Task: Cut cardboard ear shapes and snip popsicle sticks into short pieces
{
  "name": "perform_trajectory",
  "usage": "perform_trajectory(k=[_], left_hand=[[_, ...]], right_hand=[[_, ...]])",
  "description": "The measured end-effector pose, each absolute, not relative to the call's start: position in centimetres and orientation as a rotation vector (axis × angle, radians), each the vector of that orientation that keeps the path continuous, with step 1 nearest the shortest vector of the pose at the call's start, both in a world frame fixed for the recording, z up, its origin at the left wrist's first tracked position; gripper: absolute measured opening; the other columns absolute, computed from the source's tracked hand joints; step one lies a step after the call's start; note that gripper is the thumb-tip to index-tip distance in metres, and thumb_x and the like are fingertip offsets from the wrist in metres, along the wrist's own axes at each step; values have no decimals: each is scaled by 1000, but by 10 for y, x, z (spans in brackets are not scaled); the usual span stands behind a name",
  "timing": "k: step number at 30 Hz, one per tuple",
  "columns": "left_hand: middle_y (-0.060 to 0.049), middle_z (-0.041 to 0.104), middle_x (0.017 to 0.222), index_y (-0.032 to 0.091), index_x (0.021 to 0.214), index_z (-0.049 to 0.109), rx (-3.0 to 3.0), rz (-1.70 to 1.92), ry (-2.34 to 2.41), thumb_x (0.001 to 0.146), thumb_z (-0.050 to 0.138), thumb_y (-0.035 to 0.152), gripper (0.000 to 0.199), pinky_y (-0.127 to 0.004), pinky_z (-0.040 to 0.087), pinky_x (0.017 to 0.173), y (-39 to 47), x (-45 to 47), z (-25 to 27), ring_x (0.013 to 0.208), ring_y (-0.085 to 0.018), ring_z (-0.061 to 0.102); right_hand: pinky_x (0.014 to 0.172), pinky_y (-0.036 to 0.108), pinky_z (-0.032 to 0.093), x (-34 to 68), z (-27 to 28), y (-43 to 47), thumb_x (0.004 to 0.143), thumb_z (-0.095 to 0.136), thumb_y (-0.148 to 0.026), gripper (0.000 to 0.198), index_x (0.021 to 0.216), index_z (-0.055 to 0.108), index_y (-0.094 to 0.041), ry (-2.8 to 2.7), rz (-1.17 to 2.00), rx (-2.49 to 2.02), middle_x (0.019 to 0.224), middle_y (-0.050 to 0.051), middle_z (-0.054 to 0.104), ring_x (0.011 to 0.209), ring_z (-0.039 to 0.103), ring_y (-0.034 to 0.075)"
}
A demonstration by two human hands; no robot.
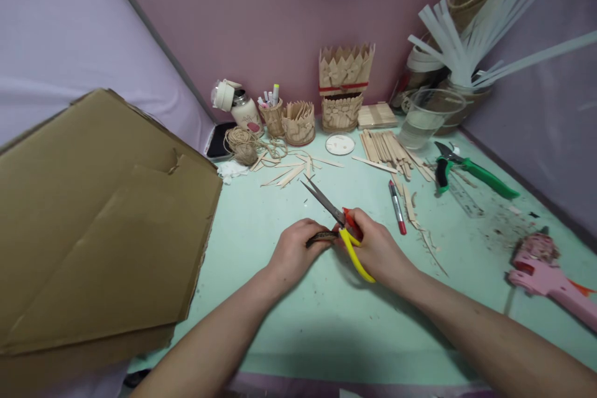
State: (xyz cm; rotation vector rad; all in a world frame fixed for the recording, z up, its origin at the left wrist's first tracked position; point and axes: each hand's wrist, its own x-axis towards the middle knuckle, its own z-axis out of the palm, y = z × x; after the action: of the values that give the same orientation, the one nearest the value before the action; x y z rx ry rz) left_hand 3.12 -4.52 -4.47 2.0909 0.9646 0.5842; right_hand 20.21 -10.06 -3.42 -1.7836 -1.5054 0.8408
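Observation:
My left hand (298,249) is closed around a small dark brown, curved strip (321,236) with a light pattern along it; I cannot make out what it is made of. My right hand (373,244) grips scissors (356,255) that have one yellow and one red handle. Their blades stand slightly apart and point up and to the left, away from the strip. Both hands are close together above the middle of the pale green table (280,323), and the fingertips of the right hand are partly hidden behind the handles.
Wooden craft sticks (385,149), slivers (293,171), twine (245,146) and a plastic cup (422,121) lie or stand toward the back. On the right are a marker (397,206), green-handled pruners (485,175) and a pink glue gun (550,286). Large cardboard (107,217) occupies the left.

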Motion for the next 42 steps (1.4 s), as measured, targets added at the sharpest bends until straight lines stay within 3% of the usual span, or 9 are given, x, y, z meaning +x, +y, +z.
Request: perform_trajectory(k=[8, 14, 19, 23, 28, 30, 34, 39, 42], left_hand=[[-4, 69, 82, 21, 86, 72, 2067, 656, 993, 79, 68, 25, 9, -27, 45, 73, -41, 30, -41, 79, -17, 62], [-2, 69, 81, 20, 85, 72, 2009, 622, 1054, 76, 69, 21, 9, -27, 43, 73, -41, 31, -39, 78, -16, 60], [-2, 67, 75, 15, 81, 71, 1520, 572, 1066, 68, 76, 28, 19, -25, 42, 64, -41, 30, -31, 69, -15, 57], [-2, 68, 73, 13, 79, 71, 1203, 511, 958, 61, 81, 30, 27, -25, 42, 64, -38, 29, -24, 67, -13, 56], [-5, 68, 69, 11, 72, 71, 919, 311, 689, 51, 88, 32, 34, -26, 44, 62, -37, 21, -24, 61, -13, 58], [-5, 67, 64, 11, 73, 70, 835, 208, 559, 46, 90, 34, 41, -25, 44, 57, -39, 19, -26, 56, -13, 58], [0, 69, 65, 20, 95, 68, 712, 36, 384, 44, 92, 28, 57, -25, 47, 55, -47, 19, -34, 53, -14, 62], [-3, 71, 67, 15, 62, 61, 667, -65, 340, 46, 91, 24, 35, -26, 51, 58, -52, 23, -46, 57, -15, 65], [-3, 69, 63, 14, 61, 65, 668, -133, 282, 46, 91, 29, 33, -29, 50, 58, -53, 26, -52, 54, -15, 62]], right_hand=[[65, 30, 44, 207, -27, -101, 73, 62, -35, 23, 87, 47, -23, -1382, 916, -1701, 89, 4, 66, 70, 57, 18], [62, 31, 42, 210, -27, -99, 72, 65, -40, 26, 85, 49, -23, -1298, 927, -1723, 89, 4, 67, 69, 56, 19], [61, 30, 43, 210, -33, -100, 71, 69, -39, 31, 88, 49, -23, -1235, 1082, -1521, 91, 4, 66, 68, 56, 17], [53, 27, 39, 213, -25, -99, 68, 74, -40, 38, 85, 45, -23, -1147, 1239, -1385, 95, 5, 67, 57, 49, 12], [57, 28, 40, 218, -12, -100, 71, 73, -39, 38, 77, 39, -23, -1158, 1382, -1144, 101, 9, 67, 61, 48, 12], [54, 26, 37, 218, -12, -103, 71, 75, -38, 39, 79, 39, -23, -1211, 1463, -1047, 96, 6, 64, 57, 40, 9], [50, 22, 30, 215, -12, -113, 71, 77, -32, 36, 80, 44, -22, -1305, 1665, -917, 74, -5, 46, 55, 33, 8], [54, 23, 36, 210, -6, -119, 69, 80, -37, 38, 84, 49, -21, -1337, 1757, -822, 77, -4, 45, 60, 41, 9], [56, 25, 40, 207, -7, -120, 65, 83, -38, 41, 81, 48, -21, -1350, 1707, -871, 71, -5, 46, 60, 45, 11]])
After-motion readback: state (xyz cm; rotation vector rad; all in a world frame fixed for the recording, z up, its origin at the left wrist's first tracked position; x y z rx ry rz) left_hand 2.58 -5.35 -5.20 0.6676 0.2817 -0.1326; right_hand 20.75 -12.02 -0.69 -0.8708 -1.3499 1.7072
